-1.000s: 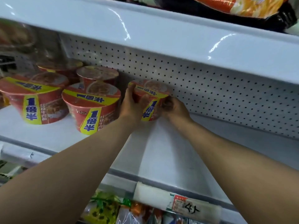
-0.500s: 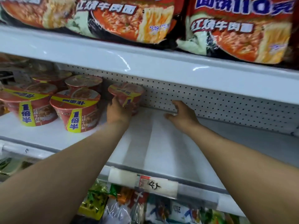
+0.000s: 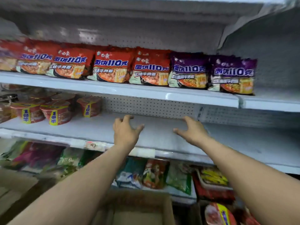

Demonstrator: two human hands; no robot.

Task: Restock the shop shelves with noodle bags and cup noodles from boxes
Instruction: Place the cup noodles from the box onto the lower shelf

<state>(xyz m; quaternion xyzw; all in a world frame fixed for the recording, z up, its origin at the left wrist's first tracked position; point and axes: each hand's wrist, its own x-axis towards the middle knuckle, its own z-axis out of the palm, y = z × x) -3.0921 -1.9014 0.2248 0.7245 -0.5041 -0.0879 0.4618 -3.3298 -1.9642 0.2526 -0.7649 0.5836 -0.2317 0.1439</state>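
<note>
Red cup noodles with yellow bands stand at the left of the white middle shelf [image 3: 162, 137]; the rightmost cup [image 3: 89, 106] stands alone near the perforated back wall. My left hand [image 3: 125, 131] hovers over the bare shelf to the right of that cup, fingers spread and holding nothing. My right hand [image 3: 191, 129] is farther right, also spread and holding nothing. Red noodle bags [image 3: 112, 67] and purple noodle bags [image 3: 232, 73] line the shelf above. A cardboard box [image 3: 138, 208] sits below between my forearms.
The lower shelf holds mixed snack packets [image 3: 155, 174] and a red tray pack [image 3: 212, 181]. Another red cup [image 3: 219, 215] lies at the bottom right. The upper shelf's front lip [image 3: 146, 93] overhangs the middle shelf. A price label [image 3: 92, 145] sits on the shelf edge.
Both hands have let go of the cup, which now stands on the shelf, and have drawn back to the right. The view has pulled back and tilted up.
</note>
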